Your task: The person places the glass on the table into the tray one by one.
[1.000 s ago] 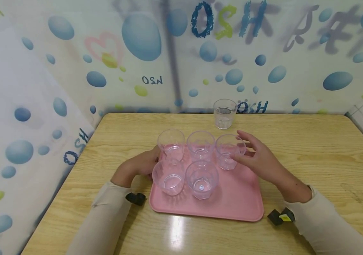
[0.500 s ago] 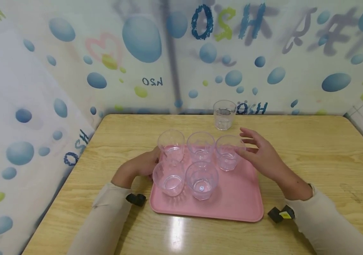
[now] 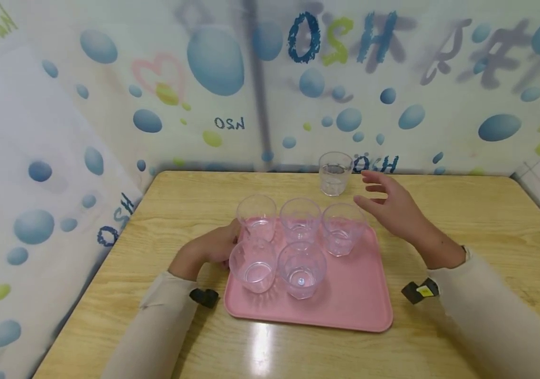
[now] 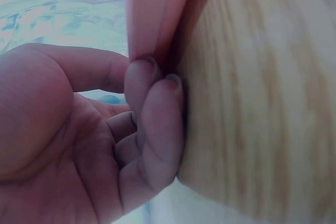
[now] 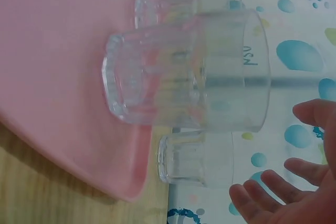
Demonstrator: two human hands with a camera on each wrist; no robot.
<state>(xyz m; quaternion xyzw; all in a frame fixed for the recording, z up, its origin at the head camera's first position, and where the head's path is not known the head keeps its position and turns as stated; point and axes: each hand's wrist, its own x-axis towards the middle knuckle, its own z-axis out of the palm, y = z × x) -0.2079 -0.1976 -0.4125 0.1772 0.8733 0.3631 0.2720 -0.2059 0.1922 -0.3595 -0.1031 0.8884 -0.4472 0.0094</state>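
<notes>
On a pink tray [image 3: 355, 295] stand several clear plastic cups, three along the back and two in front. My left hand [image 3: 216, 245] holds the tray's left edge; the left wrist view shows curled fingertips [image 4: 157, 119] low against the rim, beside the wooden tabletop. Fingers spread and holding nothing, my right hand [image 3: 393, 205] is raised beyond the tray's back right corner. Just left of it and nearer me is the back-right cup [image 3: 343, 231], large in the right wrist view. Another clear cup [image 3: 335, 181] stands alone on the table behind the tray, left of the right fingertips.
The wooden table [image 3: 478, 231] extends around the tray on all sides. A wall covering [image 3: 279, 105] with blue and green drop shapes rises right behind the table's back edge and continues down the left side.
My right hand has let go of the back-right cup and moved up and back, toward the lone cup. My left hand, the tray and the cups have stayed in place.
</notes>
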